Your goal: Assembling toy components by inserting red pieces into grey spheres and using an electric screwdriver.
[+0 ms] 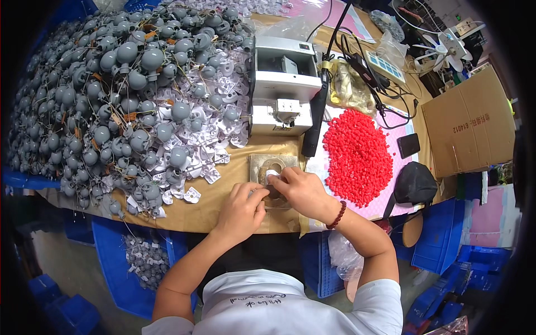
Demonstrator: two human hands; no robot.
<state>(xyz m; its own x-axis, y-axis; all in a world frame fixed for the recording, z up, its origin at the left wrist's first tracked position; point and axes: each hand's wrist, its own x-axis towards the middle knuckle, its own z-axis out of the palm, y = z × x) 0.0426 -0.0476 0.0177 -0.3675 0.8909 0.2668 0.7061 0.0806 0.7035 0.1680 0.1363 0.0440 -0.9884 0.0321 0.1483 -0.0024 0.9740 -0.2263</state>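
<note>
A square, worn block with a rounded recess [257, 162] lies on the table in front of me. My right hand [304, 192] reaches over it from the right, thumb and fingers pinching a small white plastic piece [271, 173] above the recess. From the left, my left hand [243, 209] comes to the block's near left edge with its fingers curled together. What those fingers hold, if anything, is too hidden to name. Just beyond the block stands a white and black box-shaped machine [282, 114] with a small metal fitting on its front.
Grey ball-shaped parts with wires [100, 134] form a big heap at left, mixed with white plastic pieces [192, 195]. Small red parts [357, 159] are piled at right, near a black phone-like slab [408, 145], a black pouch [416, 183] and a cardboard box [469, 125]. Blue bins [111, 273] stand below.
</note>
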